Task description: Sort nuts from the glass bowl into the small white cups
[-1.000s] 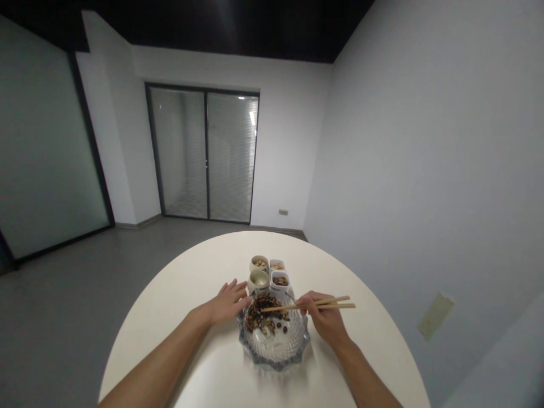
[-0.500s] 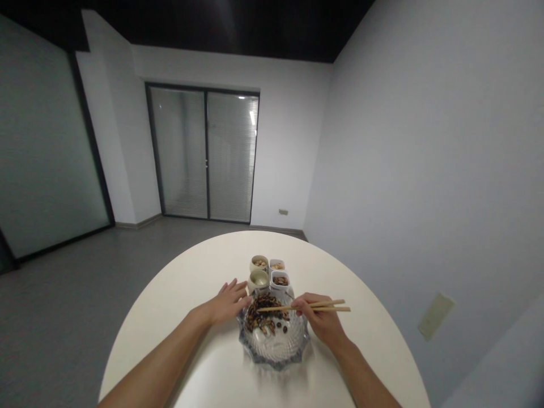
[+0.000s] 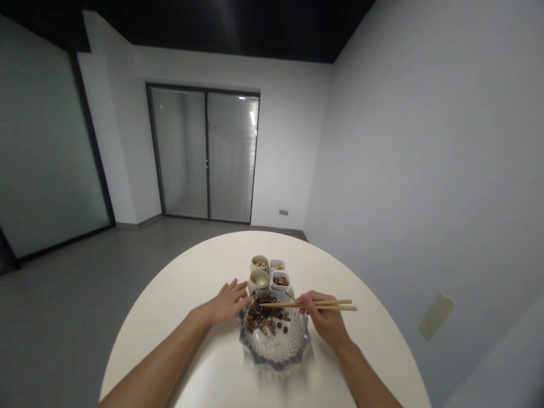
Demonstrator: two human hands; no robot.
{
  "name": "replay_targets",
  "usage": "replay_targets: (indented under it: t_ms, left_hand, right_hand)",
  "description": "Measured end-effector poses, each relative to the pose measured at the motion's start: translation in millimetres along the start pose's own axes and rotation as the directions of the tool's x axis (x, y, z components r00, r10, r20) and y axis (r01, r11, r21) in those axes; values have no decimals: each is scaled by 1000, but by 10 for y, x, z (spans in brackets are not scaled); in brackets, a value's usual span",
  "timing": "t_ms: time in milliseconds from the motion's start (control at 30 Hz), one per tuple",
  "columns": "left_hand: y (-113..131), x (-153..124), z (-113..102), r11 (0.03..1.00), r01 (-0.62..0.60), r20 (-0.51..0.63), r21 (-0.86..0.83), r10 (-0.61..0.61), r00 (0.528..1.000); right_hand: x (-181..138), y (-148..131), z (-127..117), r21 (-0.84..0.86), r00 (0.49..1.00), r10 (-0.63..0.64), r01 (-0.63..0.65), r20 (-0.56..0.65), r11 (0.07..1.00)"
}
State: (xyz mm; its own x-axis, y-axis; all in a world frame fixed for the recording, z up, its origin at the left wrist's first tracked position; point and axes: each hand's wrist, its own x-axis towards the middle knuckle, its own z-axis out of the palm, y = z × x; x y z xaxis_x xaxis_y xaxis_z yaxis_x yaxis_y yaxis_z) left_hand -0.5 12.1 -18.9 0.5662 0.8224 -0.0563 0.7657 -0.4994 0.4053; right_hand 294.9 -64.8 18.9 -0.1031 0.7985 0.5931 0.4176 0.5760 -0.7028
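A clear glass bowl (image 3: 283, 354) with a scalloped rim stands on the white round table (image 3: 352, 351). Dark and striped seeds (image 3: 266, 320), with a few round brown pieces, lie mostly in its far left part. My right hand (image 3: 325, 320), at the bowl's right side, grips a pair of wooden chopsticks (image 3: 335, 306). Their tips reach left over the seeds; whether they pinch one is too small to tell. My left hand (image 3: 229, 303) rests with fingers spread, its fingertips at the bowl's left rim.
Just behind the bowl stand two round cups: the nearer cup (image 3: 259, 279) looks pale inside, the farther cup (image 3: 259, 263) holds light nuts. Beside them are a white square dish (image 3: 280, 280) with dark seeds and another white dish (image 3: 277, 265) with pale pieces. A wall (image 3: 425, 170) rises on the right.
My right hand has shifted slightly to the right and up, taking the chopsticks with it; their tips moved a little farther back over the seeds. My left hand stays in place.
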Motion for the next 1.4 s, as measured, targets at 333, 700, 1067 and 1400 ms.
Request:
replay_targets:
  t_ms: [333,700,1067,1400]
  left_hand:
    - [-1,-9,2,1000,0,-9,-22,-1,1000]
    - [11,-18,-1,1000,2,-18,-13,-2,1000]
    - [-5,-6,16,1000,-1,-11,-7,1,1000]
    - [-44,17,54,1000,-7,-25,0,7,1000]
  right_hand:
    - [-16,57,8,10,998,26,-25,-60,1000]
    - [4,9,4,-22,997,46,-47,-66,999]
    - [2,28,-3,-20,997,48,-49,-61,999]
    - [16,17,-18,-37,996,60,-63,-69,997]
